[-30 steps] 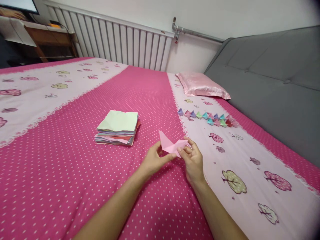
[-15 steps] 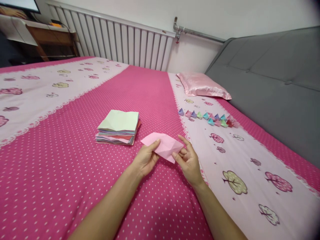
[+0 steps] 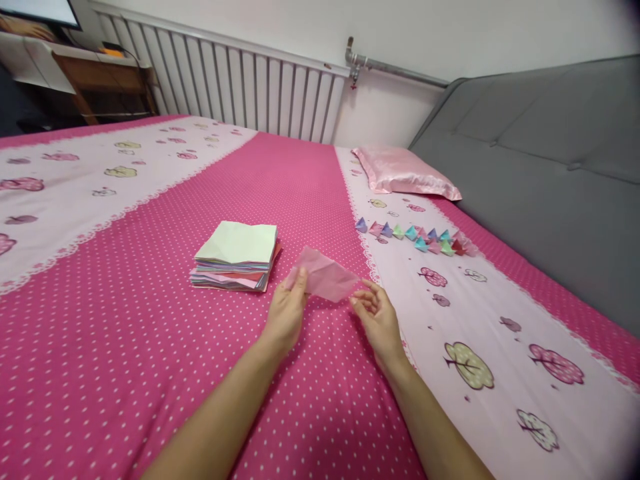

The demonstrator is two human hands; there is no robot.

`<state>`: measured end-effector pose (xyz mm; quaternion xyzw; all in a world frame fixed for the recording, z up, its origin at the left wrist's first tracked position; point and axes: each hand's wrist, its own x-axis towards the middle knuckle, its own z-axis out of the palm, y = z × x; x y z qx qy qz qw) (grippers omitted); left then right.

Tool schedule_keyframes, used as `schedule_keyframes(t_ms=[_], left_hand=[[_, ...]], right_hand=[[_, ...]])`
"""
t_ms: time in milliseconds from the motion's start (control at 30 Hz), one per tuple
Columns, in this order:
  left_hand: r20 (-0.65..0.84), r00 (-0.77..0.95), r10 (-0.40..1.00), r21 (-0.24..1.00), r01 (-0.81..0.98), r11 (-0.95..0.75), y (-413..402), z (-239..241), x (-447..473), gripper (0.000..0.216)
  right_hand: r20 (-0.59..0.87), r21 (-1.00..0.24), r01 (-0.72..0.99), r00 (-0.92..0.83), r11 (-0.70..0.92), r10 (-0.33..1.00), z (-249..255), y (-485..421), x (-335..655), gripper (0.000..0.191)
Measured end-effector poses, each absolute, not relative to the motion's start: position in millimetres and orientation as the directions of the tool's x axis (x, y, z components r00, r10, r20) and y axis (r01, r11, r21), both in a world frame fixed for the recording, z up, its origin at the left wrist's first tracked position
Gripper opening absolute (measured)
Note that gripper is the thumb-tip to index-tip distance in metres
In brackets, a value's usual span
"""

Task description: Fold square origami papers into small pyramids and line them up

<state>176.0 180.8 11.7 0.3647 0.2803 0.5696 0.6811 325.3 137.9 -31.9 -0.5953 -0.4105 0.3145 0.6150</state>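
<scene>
The pink paper (image 3: 324, 274) lies just beyond both hands, long axis running left to right. The left hand (image 3: 286, 312) pinches its left edge; the right hand (image 3: 379, 320), fingers loosely curled, seems only to touch the right tip.

light: bright, soft and even, barely any shadows | glare: none really | blur: pink paper (image 3: 325, 280) a bit smeared | edges: wide-angle bend, corners darkened | far radiator (image 3: 225, 87) slightly soft
</scene>
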Motion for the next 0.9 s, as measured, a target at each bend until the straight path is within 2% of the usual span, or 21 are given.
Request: schedule_keyframes(t_ms=[67, 167, 233, 333, 433, 500, 533, 600, 633, 667, 733, 800, 833, 900], left_hand=[[0.212, 0.171, 0.962, 0.921, -0.363, -0.139, 178, 11, 176, 0.028], [0.419, 0.292, 0.860, 0.905, -0.057, -0.422, 173, 6, 177, 0.031], [0.450, 0.441, 0.776, 0.847, 0.065, -0.528, 170, -1, 179, 0.034], [0.374, 0.619, 0.691, 0.827, 0.114, -0.551, 165, -10, 181, 0.055], [0.297, 0.665, 0.685, 0.873, 0.102, -0.477, 163, -11, 180, 0.084], [0.290, 0.568, 0.770, 0.916, 0.068, -0.395, 167, -8, 177, 0.086], [0.286, 0.470, 0.835, 0.937, 0.046, -0.346, 170, -7, 176, 0.079], [0.225, 0.228, 0.947, 0.972, 0.017, -0.235, 176, -4, 173, 0.052], [0.170, 0.135, 0.976, 0.985, 0.019, -0.174, 179, -4, 171, 0.038], [0.104, 0.097, 0.990, 0.994, 0.033, -0.107, 181, -3, 171, 0.034], [-0.072, 0.188, 0.979, 0.996, 0.056, 0.063, 181, -3, 171, 0.049], [-0.258, 0.401, 0.879, 0.962, 0.027, 0.270, 177, -2, 174, 0.060], [-0.298, 0.500, 0.813, 0.935, -0.020, 0.355, 174, -1, 177, 0.061], [-0.251, 0.630, 0.735, 0.870, -0.187, 0.457, 169, 1, 182, 0.055]], right_hand=[[0.087, -0.996, 0.022, 0.434, 0.086, 0.897, -28, 136, 324, 0.049], [-0.009, -0.973, -0.228, 0.141, 0.024, 0.990, -19, 129, 318, 0.045], [-0.031, -0.939, -0.342, 0.020, -0.022, 0.999, -15, 127, 314, 0.043], [-0.105, -0.910, -0.407, 0.041, -0.079, 0.994, -19, 129, 312, 0.035], [-0.179, -0.890, -0.442, 0.101, -0.117, 0.979, -28, 135, 317, 0.033], [-0.196, -0.880, -0.464, 0.169, -0.097, 0.966, -31, 138, 322, 0.030], [-0.196, -0.876, -0.475, 0.202, -0.079, 0.959, -30, 140, 324, 0.028], [-0.185, -0.862, -0.506, 0.257, -0.031, 0.949, -27, 141, 327, 0.025], [-0.172, -0.851, -0.525, 0.274, -0.003, 0.946, -24, 141, 328, 0.024], [-0.159, -0.837, -0.547, 0.281, 0.022, 0.946, -21, 141, 328, 0.025], [-0.134, -0.806, -0.590, 0.253, 0.043, 0.958, -15, 139, 327, 0.027], [-0.105, -0.787, -0.616, 0.195, 0.039, 0.975, -11, 137, 324, 0.028], [-0.094, -0.783, -0.622, 0.165, 0.030, 0.982, -9, 136, 323, 0.028], [-0.091, -0.783, -0.622, 0.116, 0.001, 0.989, -8, 133, 320, 0.028]])
